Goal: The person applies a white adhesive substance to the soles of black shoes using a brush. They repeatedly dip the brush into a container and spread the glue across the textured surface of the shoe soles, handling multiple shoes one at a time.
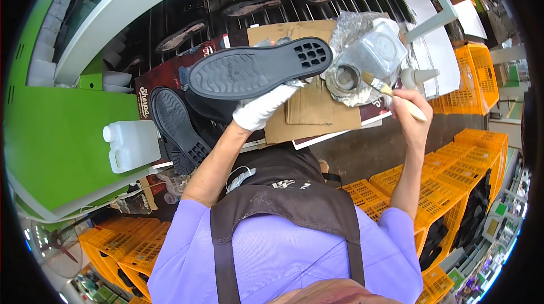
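Forearms rise from the lower edge. Left hand (262,108), in a white cloth glove, is closed under a black rubber-soled shoe (258,70), tread up, long axis running left to right. Right hand (411,110) pinches a pale wooden-handled brush (391,94), bristles aimed left at the open glue tin (345,78), just right of the shoe's heel.

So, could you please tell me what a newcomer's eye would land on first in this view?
Probably the dark shoe sole held tread-up at centre by the gloved left hand, above a sheet of cardboard. To its right, the bare right hand holds a brush whose bristles point at an open tin. Bright orange crates fill the lower right, and a white jug stands at the left.
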Demonstrator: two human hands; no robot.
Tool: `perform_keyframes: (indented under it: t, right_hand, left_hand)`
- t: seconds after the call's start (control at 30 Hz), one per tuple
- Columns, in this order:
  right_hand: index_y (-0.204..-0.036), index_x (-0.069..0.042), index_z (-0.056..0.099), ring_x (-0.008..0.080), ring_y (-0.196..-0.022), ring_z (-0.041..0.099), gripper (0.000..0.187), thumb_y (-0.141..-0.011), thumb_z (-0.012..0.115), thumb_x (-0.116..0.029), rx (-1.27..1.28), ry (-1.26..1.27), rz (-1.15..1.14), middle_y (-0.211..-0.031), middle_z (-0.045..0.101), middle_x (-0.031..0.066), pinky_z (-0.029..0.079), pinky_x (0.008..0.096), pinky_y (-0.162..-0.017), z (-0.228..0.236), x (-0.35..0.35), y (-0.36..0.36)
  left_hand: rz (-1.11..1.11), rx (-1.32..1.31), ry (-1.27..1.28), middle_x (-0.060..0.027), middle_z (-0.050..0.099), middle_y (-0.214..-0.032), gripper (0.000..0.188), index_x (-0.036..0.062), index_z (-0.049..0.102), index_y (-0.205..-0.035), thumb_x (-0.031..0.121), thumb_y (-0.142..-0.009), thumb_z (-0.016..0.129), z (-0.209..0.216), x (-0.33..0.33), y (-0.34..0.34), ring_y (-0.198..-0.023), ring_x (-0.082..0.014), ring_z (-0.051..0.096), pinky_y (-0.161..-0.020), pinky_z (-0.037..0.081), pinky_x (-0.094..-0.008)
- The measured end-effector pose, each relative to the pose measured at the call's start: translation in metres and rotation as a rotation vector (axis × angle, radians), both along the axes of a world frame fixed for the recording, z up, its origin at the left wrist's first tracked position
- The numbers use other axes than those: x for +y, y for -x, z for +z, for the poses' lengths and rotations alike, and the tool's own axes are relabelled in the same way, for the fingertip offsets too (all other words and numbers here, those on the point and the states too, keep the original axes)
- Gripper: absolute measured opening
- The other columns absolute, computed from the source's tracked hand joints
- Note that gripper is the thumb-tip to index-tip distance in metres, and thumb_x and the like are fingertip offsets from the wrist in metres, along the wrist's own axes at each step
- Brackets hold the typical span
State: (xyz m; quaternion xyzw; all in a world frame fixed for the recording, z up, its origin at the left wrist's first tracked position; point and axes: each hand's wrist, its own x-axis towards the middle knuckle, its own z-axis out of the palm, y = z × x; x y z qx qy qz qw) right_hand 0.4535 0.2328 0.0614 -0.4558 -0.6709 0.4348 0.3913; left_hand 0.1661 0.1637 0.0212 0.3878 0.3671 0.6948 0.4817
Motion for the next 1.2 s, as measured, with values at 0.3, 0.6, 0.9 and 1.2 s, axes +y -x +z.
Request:
perform_keyframes:
  t: [0.3, 0.6, 0.9, 1.2]
  right_hand:
    - [-0.094, 0.005, 0.063, 0.0149, -0.053, 0.056, 0.041, -0.086, 0.062, -0.035, 0.411, -0.515, -0.073, -0.065, 0.061, 0.0099, 0.044, 0.0251, -0.05, -0.008, -0.035, 0.059]
    - [-0.098, 0.002, 0.064, 0.0163, -0.053, 0.054, 0.038, -0.076, 0.072, -0.028, 0.146, -0.752, 0.063, -0.063, 0.059, 0.0068, 0.041, 0.0252, -0.049, 0.007, -0.037, 0.083]
    - [-0.1, -0.002, 0.064, 0.0162, -0.051, 0.052, 0.04, -0.069, 0.077, -0.023, 0.078, -0.778, 0.096, -0.062, 0.057, 0.0035, 0.04, 0.0259, -0.047, 0.001, -0.038, 0.096]
    - [-0.096, 0.005, 0.063, 0.0164, -0.05, 0.055, 0.04, -0.08, 0.069, -0.032, 0.162, -0.728, 0.15, -0.062, 0.06, 0.0087, 0.041, 0.0244, -0.046, -0.004, -0.054, 0.116]
  left_hand:
    - [0.116, 0.618, -0.115, -0.0087, 0.045, -0.132, 0.052, 0.0058, 0.04, -0.132, 0.016, -0.086, 0.062, -0.001, 0.006, -0.021, -0.12, -0.0191, 0.044, -0.103, 0.033, -0.0324]
    - [0.059, 0.607, -0.242, -0.0106, 0.04, -0.132, 0.075, 0.0029, 0.027, -0.135, 0.007, -0.075, 0.073, 0.006, 0.001, -0.025, -0.119, -0.0206, 0.044, -0.099, 0.04, -0.0328]
    - [0.181, 0.645, -0.27, -0.0091, 0.052, -0.123, 0.044, 0.0022, 0.046, -0.125, 0.009, -0.085, 0.062, 0.01, -0.006, -0.034, -0.11, -0.0195, 0.051, -0.094, 0.041, -0.0319]
    - [0.119, 0.58, -0.275, -0.0097, 0.052, -0.123, 0.042, 0.002, 0.048, -0.125, 0.012, -0.087, 0.06, -0.007, -0.011, -0.027, -0.111, -0.019, 0.05, -0.094, 0.041, -0.0329]
